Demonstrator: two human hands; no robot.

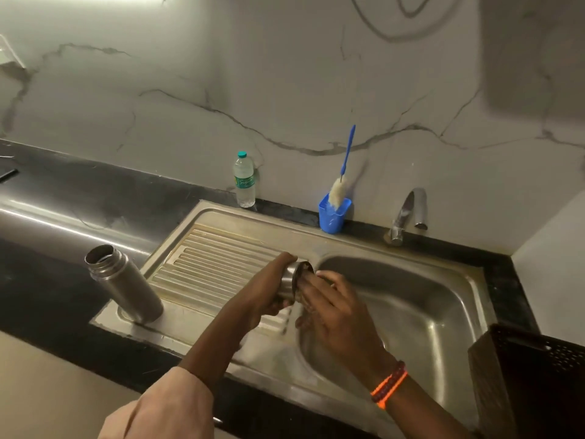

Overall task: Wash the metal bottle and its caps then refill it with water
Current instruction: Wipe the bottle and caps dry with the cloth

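Gripping the cap (289, 282) at centre frame, the left hand (264, 299) has its fingers curled round the steel shell and turns the open side toward the right hand (335, 308), which looks like the sensible way to get at the inside. The right hand's fingers (311, 293) are loosely bent and pushed into or against the cap's mouth, seemingly rubbing it; whether they pinch anything in there is hidden. Both hands hang over the lip between drainboard and sink (443, 312), probably so drips fall into the basin. The tap (408, 213), upper right, shows no stream that can be made out.

The bottle (123, 282) stands uncapped at left, on the drainboard's corner by the dark table (63, 191), parked upright and out of the way, apparently awaiting its turn. At the back wall the brush (342, 179) sits head-down in a blue cup (334, 217), within reach for the bottle's inside. A plastic bottle (244, 180) waits left of it, perhaps the refill water.
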